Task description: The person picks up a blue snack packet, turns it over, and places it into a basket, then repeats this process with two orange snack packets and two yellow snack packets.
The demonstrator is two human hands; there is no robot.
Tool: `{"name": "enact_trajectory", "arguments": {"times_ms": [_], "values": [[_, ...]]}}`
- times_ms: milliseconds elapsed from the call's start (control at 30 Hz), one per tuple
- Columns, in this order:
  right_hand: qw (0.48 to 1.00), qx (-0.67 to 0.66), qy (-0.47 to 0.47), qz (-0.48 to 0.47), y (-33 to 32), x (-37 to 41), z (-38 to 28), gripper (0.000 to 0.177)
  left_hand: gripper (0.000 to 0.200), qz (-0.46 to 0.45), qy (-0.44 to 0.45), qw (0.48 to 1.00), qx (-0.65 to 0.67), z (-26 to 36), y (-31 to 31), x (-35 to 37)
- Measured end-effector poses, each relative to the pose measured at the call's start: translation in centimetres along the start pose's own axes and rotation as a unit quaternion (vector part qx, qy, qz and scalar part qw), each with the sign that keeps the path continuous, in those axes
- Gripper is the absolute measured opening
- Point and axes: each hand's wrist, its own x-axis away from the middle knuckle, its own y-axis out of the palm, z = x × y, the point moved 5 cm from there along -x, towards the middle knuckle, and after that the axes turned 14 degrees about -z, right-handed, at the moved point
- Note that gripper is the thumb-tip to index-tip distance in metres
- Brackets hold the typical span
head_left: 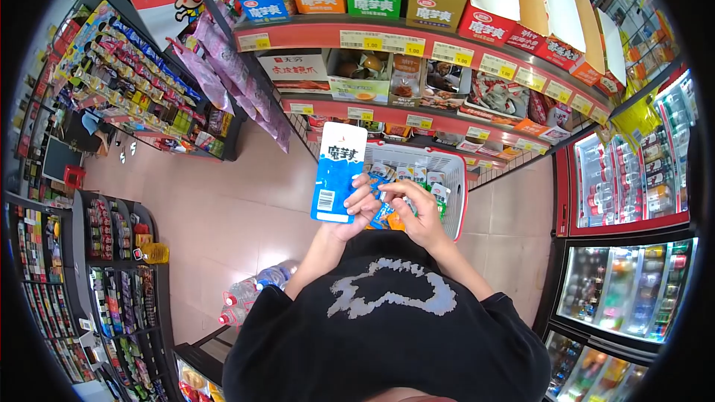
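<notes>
My left hand is closed on the lower right side of a blue and white snack packet, held upright with its printed face and barcode showing. Just to its right, my right hand is raised with its fingers bent and the thumb near the index finger; whether anything is between them is too small to tell. Behind and below both hands stands a white basket with a red rim, holding several small packets in blue, green, orange and white. My hands partly hide its contents.
Ahead, a red-edged shelf carries open snack boxes, with more boxes below. Lit drink fridges stand at the right. Snack racks line the left side. Large plastic bottles are on the floor at lower left, near my arm.
</notes>
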Motion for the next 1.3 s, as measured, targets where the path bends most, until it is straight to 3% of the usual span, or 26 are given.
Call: {"name": "enact_trajectory", "arguments": {"times_ms": [100,133,200,233,267,367,433,567,667,733,767,800,867,933,1000,1067,1100,1167,1300], "values": [[0.999,0.007,0.032,-0.001,0.2,-0.7,0.3,0.016,0.028,0.003,-0.022,0.994,-0.105,0.7,0.3,0.3],[0.999,0.005,0.039,-0.001,0.2,-1.0,0.5,0.017,0.028,0.024,-0.015,0.974,-0.223,1.5,-0.3,0.8],[0.999,0.003,0.051,-0.001,0.3,-1.8,0.8,0.017,0.028,0.063,0.004,0.891,-0.449,3.2,-0.5,1.4],[0.997,-0.041,0.058,0.009,0.5,-2.2,1.3,0.018,0.025,0.236,0.05,0.813,-0.53,3.7,0.2,1.6],[0.994,-0.087,0.069,0.011,0.7,-2.5,1.9,0.019,0.02,0.232,0.082,0.814,-0.525,3.6,1.4,1.3],[0.976,-0.195,0.097,0.011,1.4,-4.1,2.9,0.021,0.022,0.165,0.104,0.708,-0.678,6.1,2.4,1.6],[0.979,-0.164,0.118,0.011,1.6,-5.5,2.3,0.021,0.023,0.156,0.108,0.622,-0.76,7.1,4.0,1.3],[0.977,-0.182,0.103,0.032,1.1,-9.0,0.0,0.022,0.021,0.115,0.129,0.525,-0.833,9.4,7.3,0.2],[0.987,-0.138,0.041,0.071,-1.3,-12.4,-3.6,0.022,0.021,0.06,0.195,0.549,-0.811,11.1,12.3,-2.1],[0.989,-0.073,-0.031,0.125,-3.4,-15.0,-7.1,0.014,0.026,0.002,0.275,0.422,-0.864,13.7,14.2,-4.4],[0.983,-0.051,-0.067,0.161,-4.1,-16.4,-9.4,0.014,0.03,-0.01,0.318,0.336,-0.887,13.9,16.5,-5.5],[0.98,-0.001,-0.097,0.176,-5.0,-17.8,-11.2,0.014,0.034,-0.021,0.358,0.245,-0.901,13.9,18.8,-6.5],[0.966,0.057,-0.16,0.194,-6.1,-21.3,-14.0,0.011,0.05,-0.008,0.411,0.118,-0.904,14.3,21.3,-8.9],[0.953,0.072,-0.23,0.182,-7.1,-25.7,-15.4,0.012,0.064,0.014,0.462,0.047,-0.886,14.9,22.8,-11.2],[0.945,0.102,-0.249,0.188,-8.0,-29.9,-15.6,0.013,0.079,0.025,0.5,0.041,-0.865,16.8,22.1,-13.9],[0.922,0.237,-0.216,0.215,-8.8,-33.4,-15.3,0.015,0.079,0.089,0.467,0.014,-0.88,17.6,21.3,-15.0],[0.913,0.272,-0.218,0.213,-8.7,-34.4,-15.6,0.015,0.078,0.079,0.485,-0.035,-0.87,17.7,20.6,-15.4],[0.904,0.325,-0.189,0.203,-9.0,-36.7,-14.4,0.013,0.072,0.072,0.488,-0.006,-0.87,17.9,20.8,-15.1],[0.818,0.505,-0.17,0.214,-8.7,-39.3,-13.0,0.015,0.07,0.06,0.481,0.013,-0.874,18.2,20.6,-15.2]]}}
